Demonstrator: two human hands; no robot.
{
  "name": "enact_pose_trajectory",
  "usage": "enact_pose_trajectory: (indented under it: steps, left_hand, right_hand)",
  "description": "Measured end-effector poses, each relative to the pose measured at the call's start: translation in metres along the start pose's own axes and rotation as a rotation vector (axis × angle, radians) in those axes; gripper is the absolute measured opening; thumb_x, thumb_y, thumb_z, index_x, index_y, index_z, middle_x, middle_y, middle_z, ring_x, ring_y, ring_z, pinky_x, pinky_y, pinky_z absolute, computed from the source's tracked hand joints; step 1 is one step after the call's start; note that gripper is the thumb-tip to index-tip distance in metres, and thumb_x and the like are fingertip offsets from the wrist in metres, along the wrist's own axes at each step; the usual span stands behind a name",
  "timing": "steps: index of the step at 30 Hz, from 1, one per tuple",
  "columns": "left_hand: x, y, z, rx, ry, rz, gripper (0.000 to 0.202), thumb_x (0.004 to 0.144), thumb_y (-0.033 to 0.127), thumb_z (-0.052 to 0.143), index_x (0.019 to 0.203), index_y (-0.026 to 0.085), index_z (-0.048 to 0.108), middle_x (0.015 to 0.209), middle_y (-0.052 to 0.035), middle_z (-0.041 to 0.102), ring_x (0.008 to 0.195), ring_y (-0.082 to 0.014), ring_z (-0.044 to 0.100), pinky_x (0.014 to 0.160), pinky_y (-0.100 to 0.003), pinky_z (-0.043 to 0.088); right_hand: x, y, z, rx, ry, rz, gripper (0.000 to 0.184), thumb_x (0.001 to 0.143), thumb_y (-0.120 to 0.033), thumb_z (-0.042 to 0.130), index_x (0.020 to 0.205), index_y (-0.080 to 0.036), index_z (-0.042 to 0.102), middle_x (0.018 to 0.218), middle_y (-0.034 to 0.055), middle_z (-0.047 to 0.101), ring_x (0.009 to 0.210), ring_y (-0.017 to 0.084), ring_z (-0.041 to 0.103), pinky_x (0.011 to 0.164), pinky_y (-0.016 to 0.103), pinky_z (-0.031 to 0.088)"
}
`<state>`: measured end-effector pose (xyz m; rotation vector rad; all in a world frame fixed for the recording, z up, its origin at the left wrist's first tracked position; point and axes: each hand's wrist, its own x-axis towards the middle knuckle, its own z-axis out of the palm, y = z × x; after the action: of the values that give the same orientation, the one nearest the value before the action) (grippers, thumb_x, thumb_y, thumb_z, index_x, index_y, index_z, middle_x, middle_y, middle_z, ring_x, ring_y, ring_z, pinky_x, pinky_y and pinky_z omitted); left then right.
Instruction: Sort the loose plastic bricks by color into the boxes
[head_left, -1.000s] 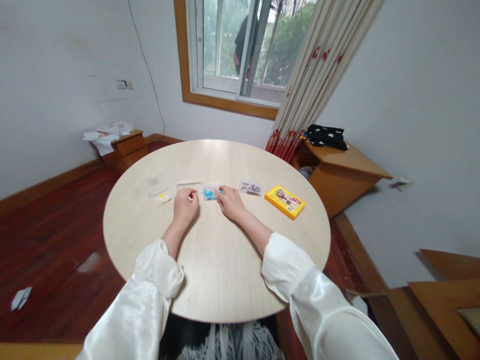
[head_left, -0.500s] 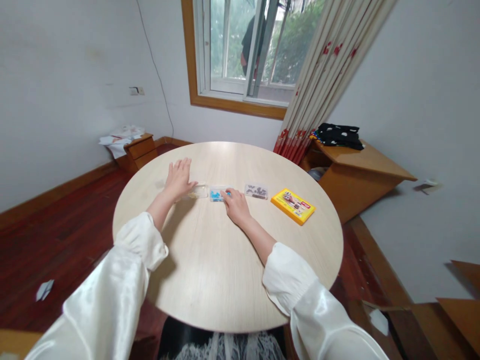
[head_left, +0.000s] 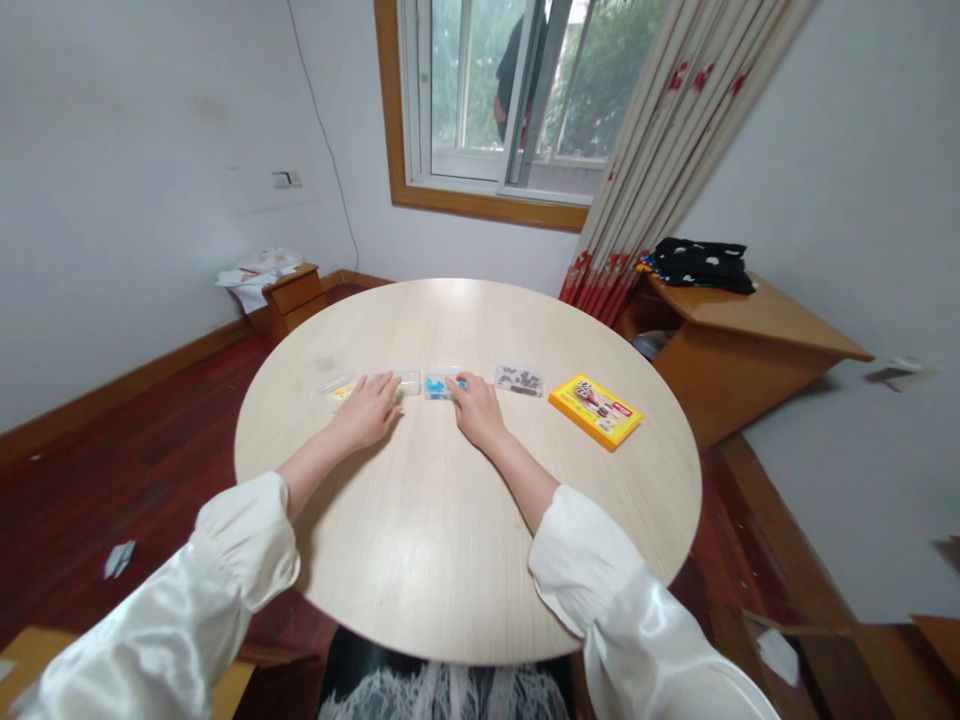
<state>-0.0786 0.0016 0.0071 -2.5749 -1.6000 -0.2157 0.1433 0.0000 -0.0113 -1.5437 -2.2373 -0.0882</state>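
Note:
A row of small clear plastic boxes lies on the round wooden table (head_left: 420, 560). My left hand (head_left: 367, 412) rests palm down, fingers stretched, over the near side of the clear box (head_left: 409, 382) left of the middle; it covers part of that box. Just left of it, a clear box with small yellow pieces (head_left: 339, 392) is partly hidden. My right hand (head_left: 478, 408) is at the box of blue pieces (head_left: 436, 384), thumb and forefinger close together over its right side. What they hold, if anything, is too small to tell. Beyond it sits a box of dark grey pieces (head_left: 519, 379).
A yellow box with a printed picture (head_left: 596, 411) lies to the right. Behind the table are a window (head_left: 487, 100) and a curtain (head_left: 645, 150). A tilted wooden cabinet (head_left: 757, 350) holds folded black cloth (head_left: 705, 266). A person (head_left: 510, 80) is outside the window.
My left hand has come down from a raised, spread pose onto the clear box, nearer to me. My right hand stays at the blue pieces' box. The view has shifted slightly.

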Motion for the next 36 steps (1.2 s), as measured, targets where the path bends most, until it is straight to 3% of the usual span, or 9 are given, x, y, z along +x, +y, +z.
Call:
enact_pose_trajectory:
  steps: [8,13,15,19,23,27,30,33,36]
  left_hand:
    - [-0.006,0.015,0.006,0.031,0.008,-0.067,0.055,0.089,0.026,0.038,0.140,0.005,0.037,0.147,-0.0201,0.036,0.138,-0.0306,0.033,0.113,-0.049,0.023]
    - [-0.004,0.015,0.001,0.003,0.004,-0.061,0.056,0.089,0.035,0.041,0.137,0.006,0.041,0.145,-0.0209,0.040,0.136,-0.0318,0.035,0.114,-0.050,0.021]
    - [-0.003,0.002,-0.008,-0.029,0.062,-0.050,0.056,0.089,0.036,0.042,0.136,0.007,0.041,0.143,-0.0203,0.043,0.134,-0.0303,0.038,0.114,-0.050,0.021]
    - [0.002,-0.048,-0.031,-0.053,0.294,-0.276,0.074,0.083,0.043,0.052,0.142,0.006,0.028,0.146,-0.0239,0.035,0.136,-0.0348,0.032,0.112,-0.054,0.020]
    - [0.006,-0.095,-0.039,-0.126,0.178,-0.394,0.096,0.069,0.053,0.068,0.141,0.006,0.027,0.143,-0.0258,0.038,0.133,-0.0383,0.036,0.107,-0.052,0.029]
    - [0.000,-0.103,-0.027,-0.138,0.042,-0.344,0.113,0.053,0.053,0.079,0.139,0.000,0.027,0.141,-0.0299,0.039,0.131,-0.0398,0.039,0.107,-0.045,0.032]
    - [-0.013,-0.093,-0.016,-0.110,0.144,-0.282,0.104,0.057,0.047,0.077,0.139,0.004,0.029,0.139,-0.0269,0.042,0.129,-0.0369,0.041,0.107,-0.045,0.032]
    - [-0.026,-0.081,-0.009,-0.103,0.228,-0.231,0.077,0.070,0.035,0.067,0.135,0.008,0.036,0.135,-0.0225,0.048,0.125,-0.0328,0.046,0.107,-0.045,0.033]
    - [-0.037,-0.072,-0.004,-0.078,0.238,-0.177,0.049,0.079,0.024,0.052,0.127,0.011,0.048,0.128,-0.0192,0.057,0.119,-0.0294,0.053,0.109,-0.046,0.031]
  right_hand:
    - [0.000,0.000,-0.001,-0.009,-0.001,0.004,0.045,0.088,-0.012,0.042,0.132,-0.018,0.051,0.128,0.0147,0.052,0.113,0.026,0.046,0.091,0.038,0.037]
    - [0.000,0.001,0.001,-0.003,0.004,-0.003,0.047,0.086,-0.010,0.045,0.132,-0.017,0.051,0.128,0.0150,0.052,0.114,0.026,0.046,0.092,0.039,0.036]
    - [0.000,0.001,0.002,0.003,0.003,0.000,0.048,0.085,-0.010,0.045,0.132,-0.018,0.051,0.129,0.0151,0.051,0.115,0.026,0.045,0.093,0.039,0.036]
    - [0.000,0.002,0.003,0.012,-0.002,0.004,0.049,0.084,-0.010,0.047,0.132,-0.018,0.050,0.129,0.0149,0.051,0.116,0.026,0.044,0.094,0.038,0.036]
    - [0.000,0.001,0.002,0.017,0.002,0.006,0.050,0.083,-0.009,0.047,0.132,-0.018,0.050,0.130,0.0142,0.051,0.116,0.026,0.044,0.094,0.038,0.036]
    - [-0.001,0.001,0.001,0.021,0.000,0.008,0.050,0.083,-0.009,0.048,0.132,-0.018,0.050,0.130,0.0149,0.051,0.115,0.027,0.044,0.093,0.039,0.037]
    - [-0.001,0.001,0.001,0.022,0.001,0.007,0.050,0.083,-0.010,0.048,0.133,-0.018,0.050,0.130,0.0150,0.050,0.115,0.027,0.045,0.092,0.039,0.038]
    - [-0.001,0.001,0.001,0.023,0.009,0.006,0.051,0.083,-0.010,0.048,0.133,-0.020,0.050,0.130,0.0142,0.051,0.115,0.027,0.045,0.092,0.039,0.039]
    - [0.000,0.001,0.001,0.024,0.007,0.010,0.051,0.082,-0.009,0.048,0.132,-0.020,0.050,0.130,0.0141,0.051,0.115,0.027,0.045,0.092,0.040,0.039]
